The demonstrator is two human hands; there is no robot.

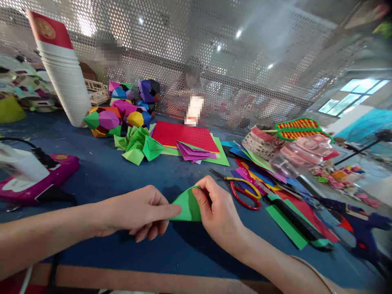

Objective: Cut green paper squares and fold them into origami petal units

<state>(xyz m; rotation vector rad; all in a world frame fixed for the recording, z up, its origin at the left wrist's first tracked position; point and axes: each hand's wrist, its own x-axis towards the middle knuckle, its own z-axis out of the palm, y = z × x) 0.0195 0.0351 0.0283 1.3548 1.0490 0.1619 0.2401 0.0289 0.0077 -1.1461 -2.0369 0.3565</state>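
A folded piece of green paper (pixel 187 206) is held just above the blue table (pixel 122 175) near its front edge. My left hand (pixel 143 212) pinches its left corner with the index finger stretched along the fold. My right hand (pixel 216 210) grips its right side, thumb on top. Further back lies a heap of folded green paper pieces (pixel 139 145), and beside it a stack of red and green sheets (pixel 186 136) with folded purple pieces (pixel 192 152) on top.
Red-and-yellow scissors (pixel 245 192) lie just right of my right hand, then a black-and-green utility knife (pixel 294 218) and a blue glue gun (pixel 364 228). Coloured paper balls (pixel 122 114), a stack of cups (pixel 65 77), a pink device (pixel 36 179) and a mesh screen (pixel 214 61) stand around.
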